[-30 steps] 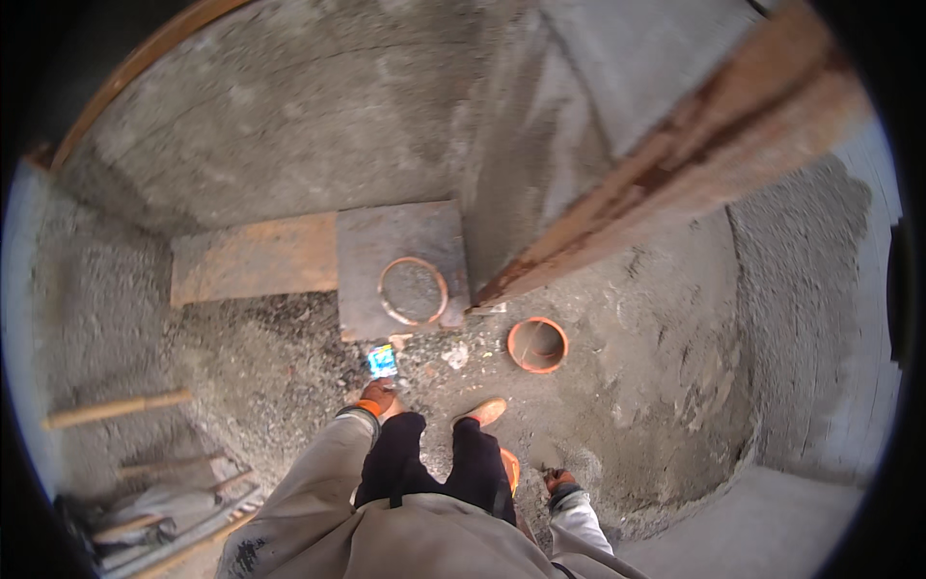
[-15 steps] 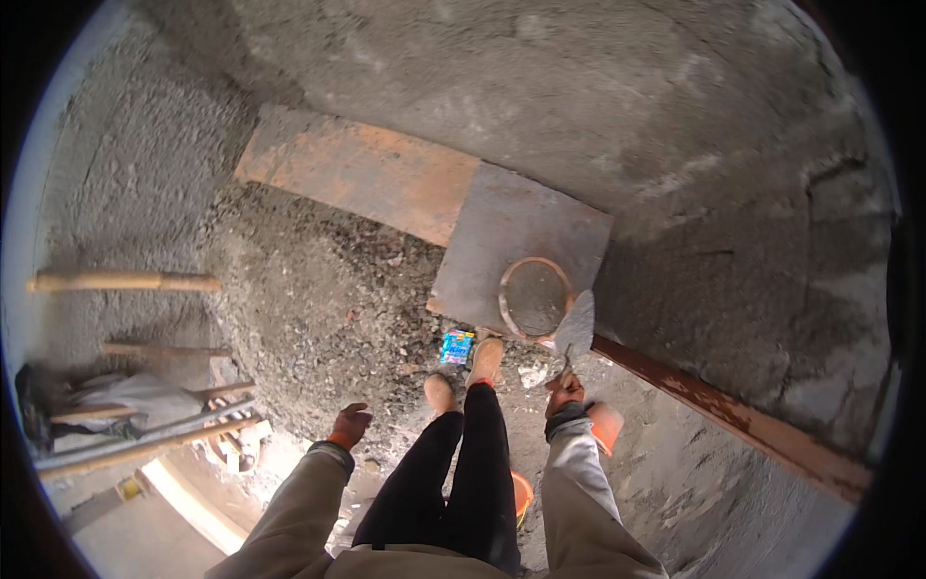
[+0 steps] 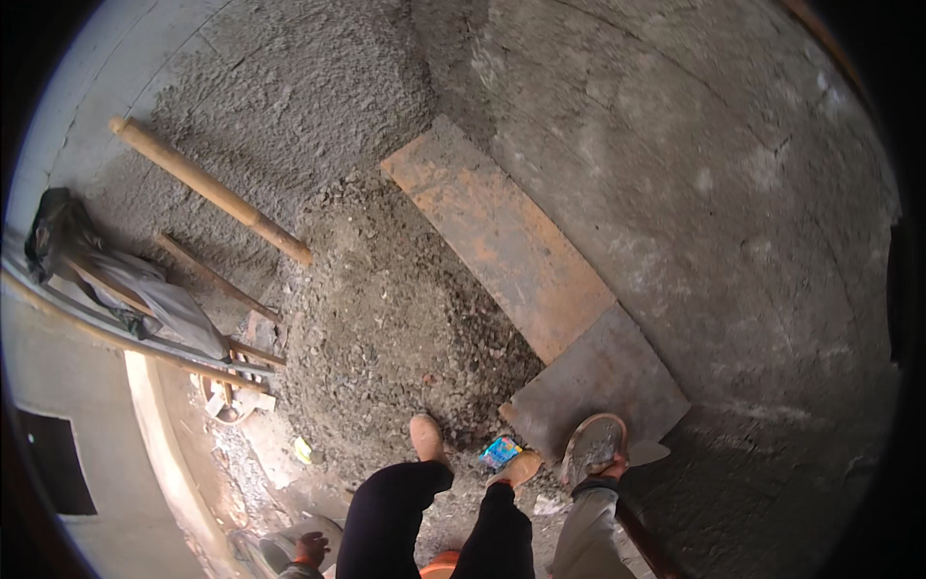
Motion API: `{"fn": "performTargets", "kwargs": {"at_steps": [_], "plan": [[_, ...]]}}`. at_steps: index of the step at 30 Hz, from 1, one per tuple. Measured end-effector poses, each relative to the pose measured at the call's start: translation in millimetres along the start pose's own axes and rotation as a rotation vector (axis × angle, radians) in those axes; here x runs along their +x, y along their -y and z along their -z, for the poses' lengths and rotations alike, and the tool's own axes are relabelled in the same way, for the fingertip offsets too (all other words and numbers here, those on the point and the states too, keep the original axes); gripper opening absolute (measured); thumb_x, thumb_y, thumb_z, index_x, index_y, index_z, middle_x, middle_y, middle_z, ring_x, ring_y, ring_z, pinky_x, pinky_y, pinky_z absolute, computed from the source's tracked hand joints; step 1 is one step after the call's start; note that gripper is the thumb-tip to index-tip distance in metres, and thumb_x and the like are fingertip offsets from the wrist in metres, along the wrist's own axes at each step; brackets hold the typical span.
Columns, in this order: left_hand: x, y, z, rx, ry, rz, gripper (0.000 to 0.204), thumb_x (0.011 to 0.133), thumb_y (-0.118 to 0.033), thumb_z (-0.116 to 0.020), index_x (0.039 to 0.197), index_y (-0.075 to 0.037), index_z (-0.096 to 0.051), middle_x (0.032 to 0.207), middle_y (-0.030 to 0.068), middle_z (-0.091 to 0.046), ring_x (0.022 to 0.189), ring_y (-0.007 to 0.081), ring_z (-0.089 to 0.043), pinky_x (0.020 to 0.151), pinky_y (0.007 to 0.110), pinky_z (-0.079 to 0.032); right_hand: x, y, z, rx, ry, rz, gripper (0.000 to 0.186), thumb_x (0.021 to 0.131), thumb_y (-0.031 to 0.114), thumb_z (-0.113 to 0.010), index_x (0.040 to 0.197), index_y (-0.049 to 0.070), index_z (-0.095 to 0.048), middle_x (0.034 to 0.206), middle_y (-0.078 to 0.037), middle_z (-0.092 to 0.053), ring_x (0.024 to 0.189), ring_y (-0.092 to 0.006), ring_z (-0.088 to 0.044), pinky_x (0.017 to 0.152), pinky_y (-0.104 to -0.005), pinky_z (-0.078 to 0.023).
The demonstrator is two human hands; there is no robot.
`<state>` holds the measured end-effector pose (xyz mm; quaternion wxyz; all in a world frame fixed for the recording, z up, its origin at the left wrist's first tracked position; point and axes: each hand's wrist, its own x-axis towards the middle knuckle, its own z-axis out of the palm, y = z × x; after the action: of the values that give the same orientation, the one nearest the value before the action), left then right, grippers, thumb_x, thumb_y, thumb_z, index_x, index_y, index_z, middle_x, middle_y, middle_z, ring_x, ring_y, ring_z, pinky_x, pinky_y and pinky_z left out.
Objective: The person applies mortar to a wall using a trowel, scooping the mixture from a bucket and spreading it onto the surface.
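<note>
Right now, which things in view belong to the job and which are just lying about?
On the job, it seems:
trowel, in the right hand
round sieve, probably, at that hand
grey board, next to the sieve

Apparently just lying about:
blue packet, near the feet
thick pole
grey plastic

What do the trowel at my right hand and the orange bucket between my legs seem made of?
Trowel: probably metal, dull grey; its blade looks thin and flat.
Orange bucket: likely plastic, smooth, evenly coloured, though only part shows.
</note>
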<state>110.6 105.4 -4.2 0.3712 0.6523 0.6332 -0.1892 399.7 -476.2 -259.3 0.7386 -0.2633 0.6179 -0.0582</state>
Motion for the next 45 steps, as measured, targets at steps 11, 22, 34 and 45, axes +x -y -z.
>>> {"fn": "performTargets", "kwargs": {"at_steps": [11,22,34,45], "plan": [[38.7,-264.1,-118.8,-0.527,0.244,-0.647,0.036,0.075,0.000,-0.063,0.110,0.001,-0.053,0.096,0.0105,-0.061,0.085,0.0158,-0.059,0.078,0.028,-0.049,-177.7,-18.6,-171.7,-0.278,0.322,-0.013,0.033,0.068,0.023,-0.058,0.095,0.005,-0.056,0.096,-0.009,-0.058,0.087,-0.0291,-0.056,0.081,-0.0413,-0.045],[89.5,-426.6,-220.0,0.086,0.530,-1.208,0.057,0.067,-0.025,-0.074,0.114,-0.006,-0.049,0.109,0.0177,-0.057,0.100,0.0329,-0.056,0.086,0.036,-0.044,-263.3,-194.7,-376.4,-0.471,0.640,-0.076,0.015,0.073,0.021,-0.060,0.081,0.010,-0.054,0.074,-0.002,-0.049,0.063,-0.0164,-0.052,0.058,-0.0302,-0.047],[185.3,-506.9,-215.9,0.056,0.064,-0.739,0.036,0.090,-0.039,-0.044,0.081,-0.006,-0.055,0.074,0.0245,-0.058,0.074,0.0443,-0.056,0.065,0.051,-0.043,-226.2,-248.8,-490.4,-0.967,0.944,-0.007,0.015,0.080,0.007,-0.063,0.094,0.005,-0.059,0.089,-0.007,-0.064,0.076,-0.0137,-0.062,0.062,-0.0265,-0.052],[261.2,-521.6,-177.2,-0.146,-0.096,-0.633,0.023,0.086,-0.024,-0.051,0.094,-0.007,-0.063,0.085,0.0202,-0.063,0.077,0.0374,-0.061,0.070,0.043,-0.049,-245.1,-186.7,-503.1,-2.642,0.651,1.114,0.039,0.079,0.024,-0.058,0.115,0.012,-0.049,0.095,-0.016,-0.062,0.088,-0.0362,-0.060,0.077,-0.0480,-0.047]]}}
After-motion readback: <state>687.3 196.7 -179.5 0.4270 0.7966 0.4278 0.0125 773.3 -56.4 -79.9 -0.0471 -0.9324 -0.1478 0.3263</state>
